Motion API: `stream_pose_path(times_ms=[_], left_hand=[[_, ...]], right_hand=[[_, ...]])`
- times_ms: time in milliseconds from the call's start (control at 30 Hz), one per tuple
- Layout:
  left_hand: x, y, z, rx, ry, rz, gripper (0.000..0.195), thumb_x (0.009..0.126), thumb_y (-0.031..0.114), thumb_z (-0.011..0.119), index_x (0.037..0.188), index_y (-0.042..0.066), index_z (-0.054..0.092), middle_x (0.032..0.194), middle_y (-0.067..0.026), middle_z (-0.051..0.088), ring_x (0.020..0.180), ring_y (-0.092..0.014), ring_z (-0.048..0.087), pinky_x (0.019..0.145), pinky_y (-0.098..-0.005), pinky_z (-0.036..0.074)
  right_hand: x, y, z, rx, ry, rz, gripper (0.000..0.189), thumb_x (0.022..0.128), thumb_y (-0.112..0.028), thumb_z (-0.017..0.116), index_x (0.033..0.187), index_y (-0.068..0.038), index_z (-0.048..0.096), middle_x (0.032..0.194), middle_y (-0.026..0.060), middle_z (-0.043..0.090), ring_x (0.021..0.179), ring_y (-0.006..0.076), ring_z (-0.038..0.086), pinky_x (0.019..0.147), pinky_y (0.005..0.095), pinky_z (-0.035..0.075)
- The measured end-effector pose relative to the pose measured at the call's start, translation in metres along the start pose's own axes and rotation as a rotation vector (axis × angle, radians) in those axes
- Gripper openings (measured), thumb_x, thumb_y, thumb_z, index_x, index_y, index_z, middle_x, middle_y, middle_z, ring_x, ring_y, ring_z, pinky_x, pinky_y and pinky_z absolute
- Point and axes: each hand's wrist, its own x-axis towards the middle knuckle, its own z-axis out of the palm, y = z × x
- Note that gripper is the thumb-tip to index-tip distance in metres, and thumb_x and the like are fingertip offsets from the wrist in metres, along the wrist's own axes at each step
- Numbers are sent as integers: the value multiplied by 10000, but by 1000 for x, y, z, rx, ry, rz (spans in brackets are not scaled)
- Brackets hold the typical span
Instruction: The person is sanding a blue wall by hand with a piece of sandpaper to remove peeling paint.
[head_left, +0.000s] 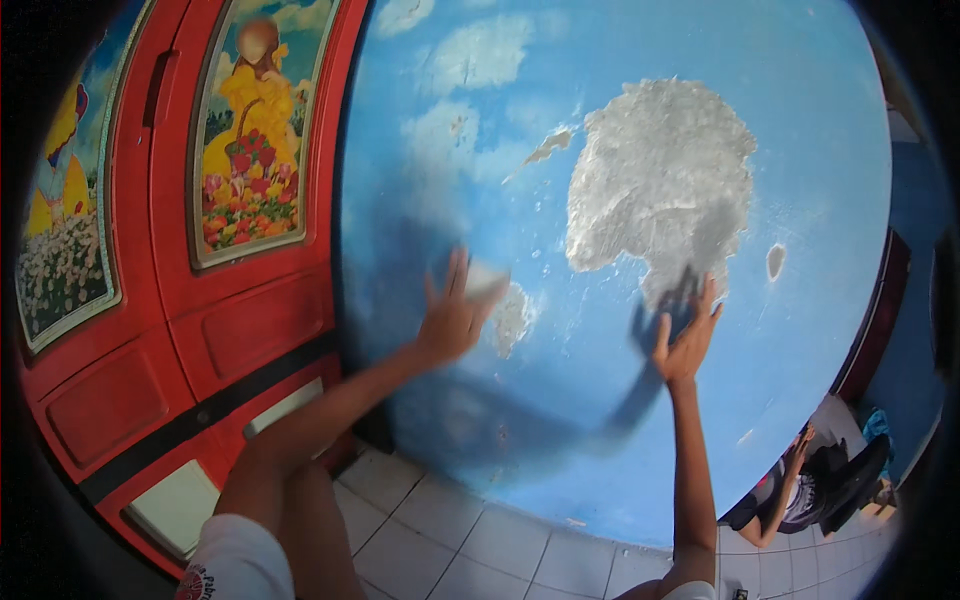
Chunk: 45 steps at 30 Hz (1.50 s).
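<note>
A blue painted wall (810, 150) fills the middle of the view. It has a large bare grey plaster patch (660, 165) where paint is gone, and a smaller patch (512, 319) low on the left. My left hand (454, 315) is raised at the wall beside the smaller patch, over a pale, blurred flat piece (484, 281) that seems held against the surface; what it is cannot be told. My right hand (688, 341) reaches to the lower edge of the large patch, fingers spread, holding nothing. Its shadow falls on the plaster.
A red cabinet (262, 300) with picture panels stands at the left, close to my left arm. White floor tiles (495, 547) run below the wall. Past the wall's right edge, another person (795, 495) is low by the floor, near a dark object.
</note>
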Motion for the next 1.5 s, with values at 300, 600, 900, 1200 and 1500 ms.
stream_pose_path(times_ms=[300, 600, 900, 1200, 1500], left_hand=[[-83, 45, -59, -813, -770, -331, 379, 1030, 315, 545, 1230, 18, 671, 1115, -182, 679, 999, -206, 642, 897, -339, 477], [-90, -1, -51, -649, -478, -522, 319, 964, 326, 679, 982, 8, 705, 809, -6, 679, 742, -69, 546, 668, -274, 463], [-85, -22, -58, -1131, -456, -797, 279, 914, 299, 749, 1024, 55, 671, 914, 8, 670, 773, -100, 631, 690, -269, 529], [-90, -16, -45, -1190, -313, -625, 311, 875, 121, 778, 1124, -14, 652, 1026, -72, 702, 896, -117, 671, 722, -274, 563], [-91, -10, -37, -993, -197, -525, 322, 862, 119, 793, 1130, -12, 672, 1041, -59, 680, 948, -125, 638, 786, -297, 520]], right_hand=[[-4, -155, 25, 936, -769, 181, 493, 913, -274, 699, 1281, -9, 505, 1304, 186, 604, 1156, 334, 629, 959, 413, 500], [-47, -214, 83, 1295, -1299, 236, 409, 1018, -249, 587, 1345, -15, 511, 1144, 106, 642, 1083, 182, 579, 954, 343, 474], [-29, -205, 83, 1275, -1497, 525, 319, 1056, -161, 478, 1337, -27, 547, 1070, 27, 646, 961, 107, 570, 859, 286, 479], [-38, -212, 64, 1420, -1290, 1237, 504, 1065, -370, 481, 1403, 3, 455, 1183, 63, 635, 1024, 128, 612, 914, 326, 534], [-24, -225, 50, 891, -1461, 774, 470, 1076, -395, 424, 1323, -11, 535, 1116, 113, 662, 996, 185, 657, 909, 328, 536]])
